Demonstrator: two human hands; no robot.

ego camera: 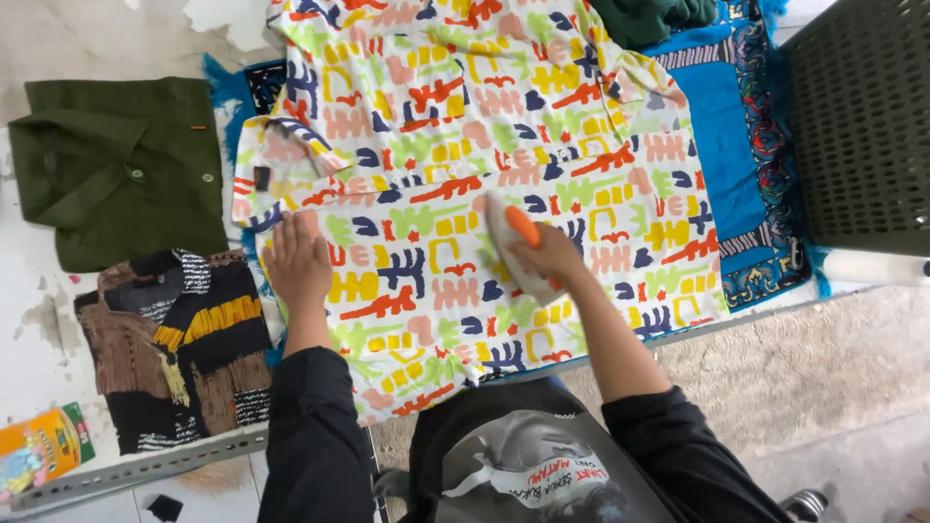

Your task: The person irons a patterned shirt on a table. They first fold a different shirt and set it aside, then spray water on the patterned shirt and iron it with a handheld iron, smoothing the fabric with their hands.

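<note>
R hand [549, 254] grips a white iron w/ orange handle [514, 247] on the bright patterned shirt [465, 174] (spread over a blue cloth [725, 145]), L hand [297, 260] lies flat, fingers open, pressing shirt's left part.

White worn tabletop [29, 320], beige floor [833, 378] below.

Bright, soft daylight all over — hardly any shadows, no glare, colors clear — edges bend a little.
</note>
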